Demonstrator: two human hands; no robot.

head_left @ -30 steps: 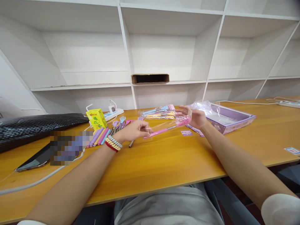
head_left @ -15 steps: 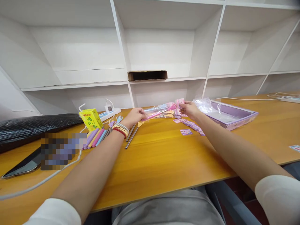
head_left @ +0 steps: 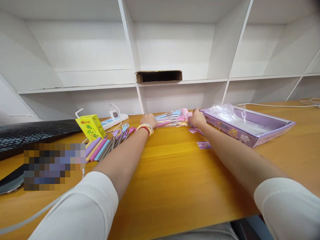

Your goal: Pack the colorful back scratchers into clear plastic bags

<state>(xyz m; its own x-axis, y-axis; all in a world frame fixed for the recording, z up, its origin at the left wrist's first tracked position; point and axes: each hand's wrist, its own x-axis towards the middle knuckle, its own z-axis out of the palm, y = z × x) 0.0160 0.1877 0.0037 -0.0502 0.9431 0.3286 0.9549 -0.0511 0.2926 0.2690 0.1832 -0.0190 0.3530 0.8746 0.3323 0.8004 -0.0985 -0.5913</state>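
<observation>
Several clear packets with pink and blue hand-shaped sticks (head_left: 172, 119) lie at the back of the wooden table. My left hand (head_left: 149, 120) is at their left end, its fingers closed round the packet ends. At their right end, by the pink header cards, my right hand (head_left: 197, 117) grips a packet. Left of my left forearm are unwrapped sticks with small coloured hands (head_left: 125, 127) and metal rods, beside coloured handles (head_left: 98, 149). Small purple cards (head_left: 204, 145) rest below my right hand.
An open purple box (head_left: 265, 125) with clear plastic bags (head_left: 223, 112) stands at the right. A yellow drink carton (head_left: 90, 127), a power strip (head_left: 115, 120) and a black bag (head_left: 37, 133) are at the left. White shelves rise behind, holding a cardboard box (head_left: 158, 76).
The pink packet between my hands has been lowered onto the others. Both hands have moved further forward, and the view has shifted.
</observation>
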